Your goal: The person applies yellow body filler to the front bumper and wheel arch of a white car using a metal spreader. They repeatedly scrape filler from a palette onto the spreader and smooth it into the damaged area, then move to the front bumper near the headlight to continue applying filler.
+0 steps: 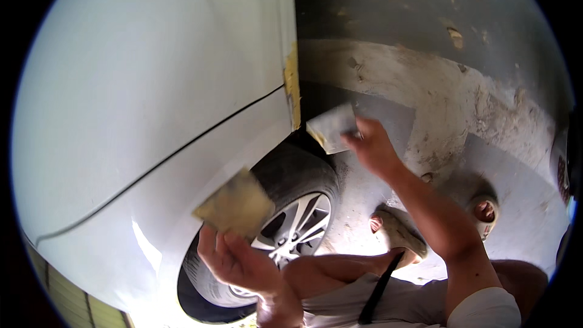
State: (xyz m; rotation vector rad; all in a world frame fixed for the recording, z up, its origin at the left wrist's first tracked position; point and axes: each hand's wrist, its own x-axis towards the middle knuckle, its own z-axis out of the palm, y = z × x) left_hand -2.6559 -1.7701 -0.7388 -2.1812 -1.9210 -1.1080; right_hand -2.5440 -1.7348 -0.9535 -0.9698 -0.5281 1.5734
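Observation:
My left hand [243,267] grips a square putty spreader [238,205] by its lower edge, its face smeared with yellowish putty. It is held in front of the car's wheel. In my right hand [375,153], a second, paler putty spreader [331,130] is pinched at one corner, with some yellow along its lower edge; it is slightly blurred. That spreader is just right of the lower corner of a white car panel [158,54], apart from it. A strip of yellow putty [293,88] coats the panel's vertical edge near that corner.
Below the panel stands a wheel with a black tire [297,173] and a silver spoked rim [297,222]. The grey and whitish floor [437,85] is stained. My sandaled feet [395,231] rest on it, knees bent. A greenish slatted surface [73,288] shows at lower left.

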